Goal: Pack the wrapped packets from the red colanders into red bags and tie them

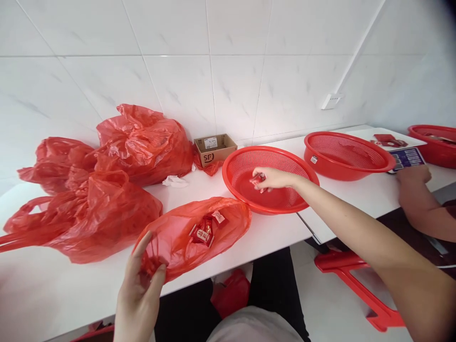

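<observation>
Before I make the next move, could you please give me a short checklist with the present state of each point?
1. Left hand gripping the open bag's edge: ok.
2. Bag mouth open, with packets visible inside: ok.
3. Right hand holding red-wrapped pieces above the nearest basket: ok.
4. Right hand over the bag mouth: not ok, it is over the basket.
5. Co-worker's hand, by the scale, away from both hands: ok.
6. Exact number of pieces in the right hand: cannot tell.
</observation>
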Demonstrator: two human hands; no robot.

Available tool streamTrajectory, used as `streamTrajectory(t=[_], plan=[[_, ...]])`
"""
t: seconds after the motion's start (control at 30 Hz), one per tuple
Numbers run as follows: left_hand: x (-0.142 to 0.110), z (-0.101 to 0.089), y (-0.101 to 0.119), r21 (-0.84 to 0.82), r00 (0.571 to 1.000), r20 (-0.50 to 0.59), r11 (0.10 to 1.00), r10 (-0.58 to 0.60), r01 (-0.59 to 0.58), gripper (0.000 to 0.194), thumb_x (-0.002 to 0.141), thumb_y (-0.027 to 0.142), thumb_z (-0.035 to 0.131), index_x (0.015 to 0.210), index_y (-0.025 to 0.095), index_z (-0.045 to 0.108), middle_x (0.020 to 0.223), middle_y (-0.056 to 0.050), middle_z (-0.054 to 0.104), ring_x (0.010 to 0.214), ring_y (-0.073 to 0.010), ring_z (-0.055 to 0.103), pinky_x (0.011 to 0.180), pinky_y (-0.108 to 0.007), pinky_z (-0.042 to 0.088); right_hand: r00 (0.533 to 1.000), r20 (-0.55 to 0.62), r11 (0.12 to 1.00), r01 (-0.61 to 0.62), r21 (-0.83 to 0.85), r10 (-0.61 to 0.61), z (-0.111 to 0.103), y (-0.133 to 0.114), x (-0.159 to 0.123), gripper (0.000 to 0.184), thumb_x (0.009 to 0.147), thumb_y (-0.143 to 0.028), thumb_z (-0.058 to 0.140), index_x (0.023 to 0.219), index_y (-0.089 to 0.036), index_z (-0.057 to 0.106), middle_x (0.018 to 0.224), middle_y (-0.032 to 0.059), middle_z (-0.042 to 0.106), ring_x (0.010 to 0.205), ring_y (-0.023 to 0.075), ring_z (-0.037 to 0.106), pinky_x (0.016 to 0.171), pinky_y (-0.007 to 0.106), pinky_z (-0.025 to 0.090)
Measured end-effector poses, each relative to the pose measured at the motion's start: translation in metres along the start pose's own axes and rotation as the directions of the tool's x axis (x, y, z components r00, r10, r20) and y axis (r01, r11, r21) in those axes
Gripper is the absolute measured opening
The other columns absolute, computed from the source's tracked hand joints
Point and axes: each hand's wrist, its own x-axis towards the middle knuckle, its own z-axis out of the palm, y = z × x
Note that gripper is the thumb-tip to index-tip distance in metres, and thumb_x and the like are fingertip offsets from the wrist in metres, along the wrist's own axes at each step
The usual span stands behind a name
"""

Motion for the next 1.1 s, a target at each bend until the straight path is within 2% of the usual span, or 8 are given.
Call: streamTrajectory(t=[0.13, 0.23, 0.33, 0.47, 0.73, 0.9, 0.97, 1.1], plan=[[0.002, 0.004, 0.0, 0.005, 1.0, -0.008, 1.0, 0.001, -0.001, 0.067, 0.078, 0.045, 0.067, 0.141, 0.032, 0.05, 0.104, -0.002, 0.063, 0.077, -0.0146, 0.052, 0.079, -0.03, 0.043, 0.951, -0.02, 0.791, 0.269, 0.549, -0.31, 0.007, -0.044, -0.022, 0.038, 0.08, -0.032, 0.071, 0.11, -0.023, 0.048, 0.096, 0.0007, 0.06, 0.074, 0.0118, 0.065, 0.059, 0.023, 0.053], [0.002, 0.009, 0.0, -0.004, 1.0, 0.018, 1.0, 0.02, -0.02, 0.065, 0.08, 0.043, 0.066, 0.141, 0.032, 0.049, 0.122, -0.003, 0.061, 0.076, -0.0133, 0.051, 0.079, -0.03, 0.043, 0.858, 0.161, 0.699, 0.274, 0.661, -0.489, 0.042, -0.078, -0.029, 0.039, 0.08, -0.031, 0.071, 0.112, -0.024, 0.049, 0.092, -0.0006, 0.061, 0.071, 0.0116, 0.064, 0.057, 0.022, 0.05], [0.001, 0.011, 0.0, -0.025, 0.998, 0.036, 0.999, 0.045, -0.044, 0.064, 0.08, 0.042, 0.065, 0.141, 0.031, 0.049, 0.133, -0.004, 0.057, 0.084, -0.0148, 0.054, 0.081, -0.03, 0.043, 0.804, 0.279, 0.805, 0.363, 0.469, -0.525, 0.082, -0.098, -0.019, 0.036, 0.079, -0.031, 0.073, 0.109, -0.023, 0.055, 0.091, -0.001, 0.064, 0.075, 0.0116, 0.061, 0.066, 0.024, 0.049], [0.0, 0.006, -0.002, -0.02, 0.999, 0.025, 0.999, 0.041, -0.04, 0.065, 0.081, 0.042, 0.065, 0.142, 0.031, 0.048, 0.134, -0.004, 0.057, 0.081, -0.0139, 0.053, 0.081, -0.029, 0.043, 0.871, 0.113, 0.879, 0.475, 0.047, -0.477, 0.109, -0.102, 0.003, 0.034, 0.075, -0.031, 0.077, 0.105, -0.024, 0.063, 0.094, -0.0005, 0.066, 0.083, 0.0145, 0.059, 0.074, 0.027, 0.047], [0.002, 0.001, -0.01, -0.03, 1.0, 0.011, 0.999, -0.021, 0.021, 0.068, 0.079, 0.043, 0.066, 0.143, 0.031, 0.046, 0.11, -0.003, 0.062, 0.08, -0.0157, 0.054, 0.073, -0.029, 0.043, 0.851, -0.067, 0.836, 0.525, 0.162, -0.521, 0.073, -0.098, -0.025, 0.053, 0.083, -0.037, 0.071, 0.133, -0.031, 0.057, 0.134, 0.0039, 0.061, 0.116, 0.0197, 0.061, 0.096, 0.034, 0.05], [0.006, 0.001, -0.013, -0.027, 1.0, -0.003, 0.999, -0.021, 0.021, 0.068, 0.078, 0.045, 0.065, 0.142, 0.031, 0.048, 0.103, -0.003, 0.062, 0.078, -0.016, 0.053, 0.077, -0.031, 0.043, 0.88, -0.431, 0.98, 0.182, -0.079, -0.198, 0.065, -0.048, -0.071, 0.044, 0.09, -0.041, 0.059, 0.132, -0.025, 0.059, 0.131, 0.009, 0.064, 0.117, 0.0274, 0.063, 0.098, 0.047, 0.051], [0.008, 0.0, -0.015, -0.006, 1.0, -0.01, 1.0, -0.024, 0.024, 0.068, 0.078, 0.047, 0.065, 0.142, 0.03, 0.048, 0.091, -0.002, 0.061, 0.075, -0.0169, 0.052, 0.076, -0.032, 0.042, 0.881, -0.457, 0.969, 0.008, -0.246, -0.124, 0.088, -0.023, -0.089, 0.036, 0.094, -0.034, 0.051, 0.125, -0.023, 0.065, 0.123, 0.0107, 0.068, 0.112, 0.0309, 0.065, 0.093, 0.051, 0.052], [0.013, 0.0, -0.021, 0.051, 0.999, -0.024, 0.998, -0.026, 0.027, 0.07, 0.077, 0.051, 0.063, 0.142, 0.029, 0.049, 0.08, 0.0, 0.057, 0.07, -0.0169, 0.051, 0.072, -0.032, 0.042, 0.832, -0.518, 0.935, 0.003, -0.355, -0.199, 0.151, 0.003, -0.113, 0.036, 0.095, -0.022, 0.047, 0.127, -0.02, 0.063, 0.121, 0.0091, 0.07, 0.108, 0.0265, 0.067, 0.093, 0.048, 0.052]])
